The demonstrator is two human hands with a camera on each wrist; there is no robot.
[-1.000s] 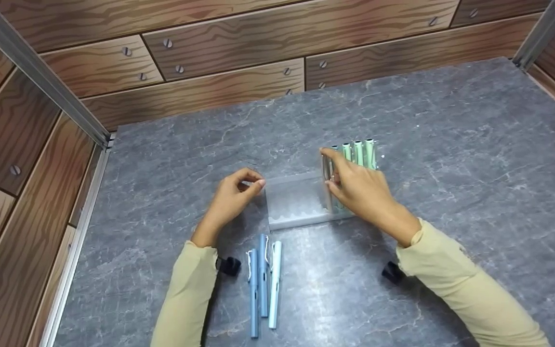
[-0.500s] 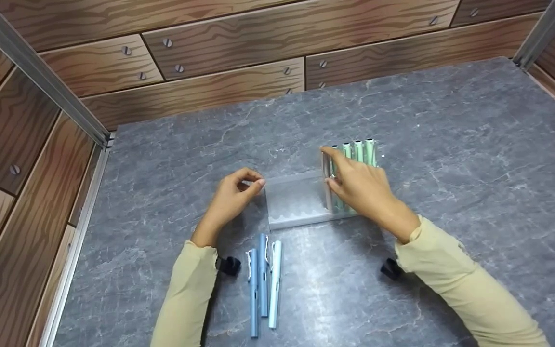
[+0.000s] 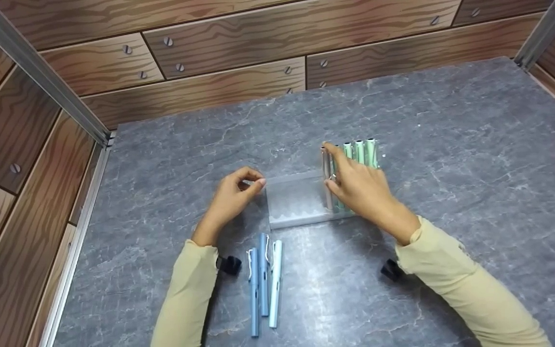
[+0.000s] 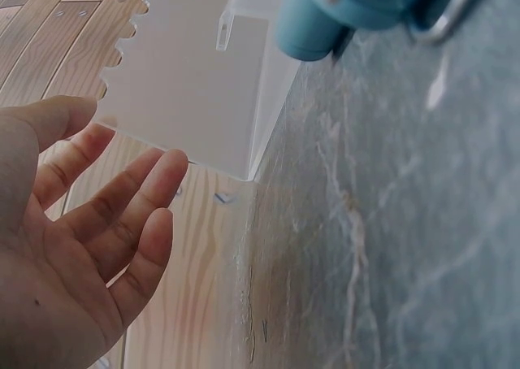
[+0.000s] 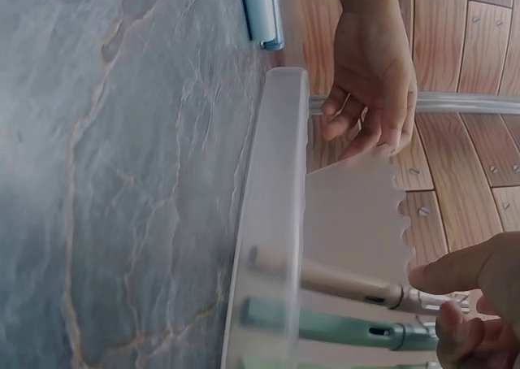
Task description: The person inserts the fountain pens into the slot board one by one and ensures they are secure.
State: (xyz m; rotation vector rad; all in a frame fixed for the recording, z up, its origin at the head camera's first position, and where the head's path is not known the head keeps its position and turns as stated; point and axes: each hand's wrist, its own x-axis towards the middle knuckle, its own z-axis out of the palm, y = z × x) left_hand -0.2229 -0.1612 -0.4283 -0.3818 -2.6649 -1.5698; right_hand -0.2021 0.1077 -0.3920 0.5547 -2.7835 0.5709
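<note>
"So, what is the right hand (image 3: 362,185) up to?"

"It holds a brown pen (image 5: 345,284), thumb and forefinger bent onto the upper part. The lower end sits behind the front lip of a frosted rack (image 3: 294,197)."

"And the left hand (image 3: 233,195)?"

"That one pinches the near corner of the rack's notched panel lightly between thumb and forefinger, with the other fingers loosely bent."

"Where does the rack stand, then?"

"On the counter (image 3: 186,149), between the two hands. The part beside the left hand shows bare notches."

"Any other pens in it?"

"Yes, a teal pen (image 5: 333,324) just beside the brown one, and light green pens (image 3: 360,152) next to that, partly hidden by the right hand."

"What lies loose?"

"Two blue pens (image 3: 254,299) and a pale blue pen (image 3: 275,289), side by side on the person's side of the rack, near the left wrist. Past both hands rises a wood-patterned wall (image 3: 229,43)."
</note>
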